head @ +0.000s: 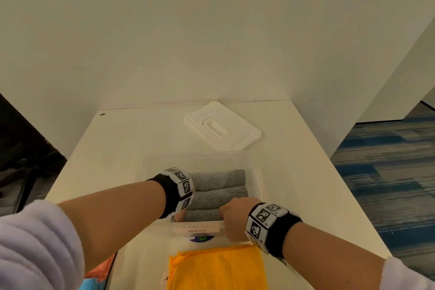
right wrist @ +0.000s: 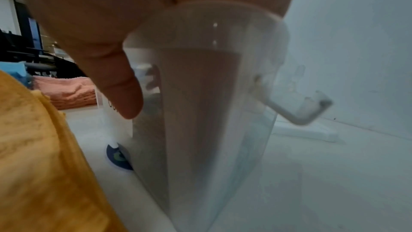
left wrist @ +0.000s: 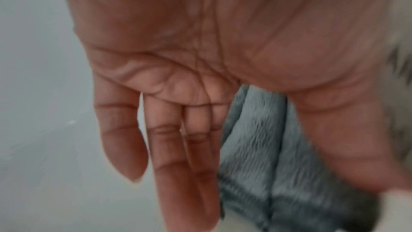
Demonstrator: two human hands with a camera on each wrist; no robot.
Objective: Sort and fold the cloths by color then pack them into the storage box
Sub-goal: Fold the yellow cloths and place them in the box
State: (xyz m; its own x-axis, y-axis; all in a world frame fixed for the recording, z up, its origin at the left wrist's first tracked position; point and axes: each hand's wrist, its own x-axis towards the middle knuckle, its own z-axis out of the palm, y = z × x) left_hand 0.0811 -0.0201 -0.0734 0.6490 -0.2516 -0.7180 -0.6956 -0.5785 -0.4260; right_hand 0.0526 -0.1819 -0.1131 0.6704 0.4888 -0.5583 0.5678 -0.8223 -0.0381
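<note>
A clear storage box (head: 260,183) stands on the white table, with folded grey cloths (head: 219,186) lying side by side in it. My left hand (head: 180,215) reaches down inside the box at its left wall. In the left wrist view this left hand (left wrist: 189,130) has straight fingers, and the grey cloths (left wrist: 256,156) lie beside its palm. My right hand (head: 233,215) grips the box's near rim. Its thumb (right wrist: 120,85) presses outside the box wall (right wrist: 200,112), and the fingers show dimly through it. A folded yellow cloth (head: 219,268) lies in front of the box.
The white lid (head: 221,126) lies flat at the back of the table near the wall. An orange-pink cloth (head: 103,268) and a blue cloth (head: 91,286) sit at the near left. The table's right edge drops to carpet (head: 388,172). A latch (right wrist: 296,112) hangs off the box's side.
</note>
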